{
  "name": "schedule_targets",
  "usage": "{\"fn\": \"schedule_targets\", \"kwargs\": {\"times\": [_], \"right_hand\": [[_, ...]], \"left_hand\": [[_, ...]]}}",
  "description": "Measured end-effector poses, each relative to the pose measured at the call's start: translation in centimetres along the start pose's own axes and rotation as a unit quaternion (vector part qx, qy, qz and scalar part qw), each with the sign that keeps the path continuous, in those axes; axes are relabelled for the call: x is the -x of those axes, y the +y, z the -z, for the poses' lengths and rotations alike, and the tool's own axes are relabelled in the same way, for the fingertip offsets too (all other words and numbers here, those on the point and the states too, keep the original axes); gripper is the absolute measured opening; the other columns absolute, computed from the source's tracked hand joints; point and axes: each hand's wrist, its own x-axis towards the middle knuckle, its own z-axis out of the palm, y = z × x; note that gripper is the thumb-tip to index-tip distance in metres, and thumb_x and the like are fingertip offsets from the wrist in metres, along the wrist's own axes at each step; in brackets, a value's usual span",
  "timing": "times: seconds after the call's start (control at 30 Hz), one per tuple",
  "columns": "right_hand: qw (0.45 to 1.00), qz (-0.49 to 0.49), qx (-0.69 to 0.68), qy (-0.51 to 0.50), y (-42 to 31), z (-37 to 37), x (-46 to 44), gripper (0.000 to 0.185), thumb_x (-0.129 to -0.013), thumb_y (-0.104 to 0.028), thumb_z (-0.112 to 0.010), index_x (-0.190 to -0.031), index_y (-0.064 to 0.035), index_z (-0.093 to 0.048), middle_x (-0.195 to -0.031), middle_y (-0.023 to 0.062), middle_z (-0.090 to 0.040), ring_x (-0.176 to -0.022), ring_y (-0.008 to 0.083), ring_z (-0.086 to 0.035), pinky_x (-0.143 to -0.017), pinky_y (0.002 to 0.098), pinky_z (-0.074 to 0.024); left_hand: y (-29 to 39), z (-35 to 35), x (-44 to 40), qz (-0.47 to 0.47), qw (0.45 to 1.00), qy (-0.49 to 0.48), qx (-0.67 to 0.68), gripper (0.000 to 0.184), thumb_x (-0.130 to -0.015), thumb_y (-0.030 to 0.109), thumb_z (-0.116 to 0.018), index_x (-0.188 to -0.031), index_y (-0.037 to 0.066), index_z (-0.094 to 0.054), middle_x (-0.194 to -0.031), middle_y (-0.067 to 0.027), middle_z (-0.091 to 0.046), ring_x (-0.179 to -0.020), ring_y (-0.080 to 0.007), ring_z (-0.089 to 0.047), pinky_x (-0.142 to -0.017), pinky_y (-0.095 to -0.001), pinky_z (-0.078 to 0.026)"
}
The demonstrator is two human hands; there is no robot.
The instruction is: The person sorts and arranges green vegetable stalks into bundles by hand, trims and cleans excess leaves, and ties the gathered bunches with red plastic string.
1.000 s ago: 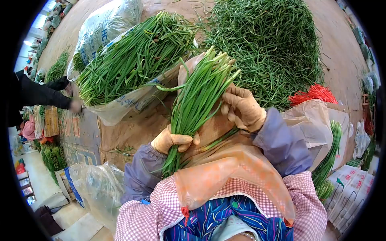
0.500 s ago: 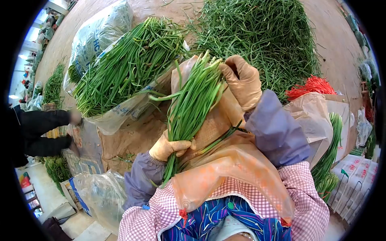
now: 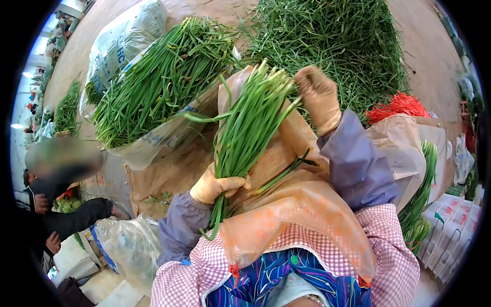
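My gloved left hand (image 3: 219,185) is wrapped round the lower part of a bunch of green chives (image 3: 250,120), whose pale cut ends point up and away from me. At the upper right of the bunch, my gloved right hand (image 3: 319,94) is closed and slightly blurred. One stalk sticks out from the bunch toward its fingers; whether they grip it cannot be made out. A few loose stalks (image 3: 286,171) lie on the orange-tinted plastic apron (image 3: 302,204) over my lap.
A large heap of chives (image 3: 194,66) rests on plastic sheeting ahead left, beside a stuffed plastic bag (image 3: 120,46). Loose greens (image 3: 327,46) are piled ahead right. Red ties (image 3: 399,107) and bundled stalks (image 3: 422,189) are at right. A person (image 3: 61,194) is at left.
My right hand has moved right, away from the cut ends, and one stalk now sticks out toward it. My left hand keeps its hold. The person at left has come closer and bent low.
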Motion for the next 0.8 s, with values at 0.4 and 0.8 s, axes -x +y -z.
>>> {"fn": "schedule_targets", "kwargs": {"times": [0.4,0.8], "right_hand": [[0.974,-0.107,0.034,-0.195,-5.5,-0.8,-0.3,0.036,-0.088,-0.014,-0.067,-0.122,-0.0036,-0.06,-0.093,0.0125,-0.07,-0.083,0.0146,-0.064,-0.077,0.0277,-0.0505],[0.987,-0.036,0.145,0.056,2.7,5.5,-4.1,0.009,-0.09,-0.015,-0.065,-0.09,-0.0063,-0.065,-0.07,0.0005,-0.062,-0.062,0.0108,-0.055,-0.058,0.0269,-0.0477]], "left_hand": [[-0.2,-1.3,0.3,-0.053,0.991,0.046,-0.118,0.026,-0.081,0.006,-0.068,-0.105,-0.001,-0.061,-0.085,-0.0062,-0.068,-0.065,-0.0109,-0.057,-0.06,-0.0257,-0.047],[-1.4,-1.1,0.9,-0.118,0.951,0.089,-0.273,0.056,-0.082,0.008,-0.069,-0.133,0.0,-0.046,-0.11,-0.0113,-0.066,-0.1,-0.0158,-0.06,-0.09,-0.0315,-0.047]]}}
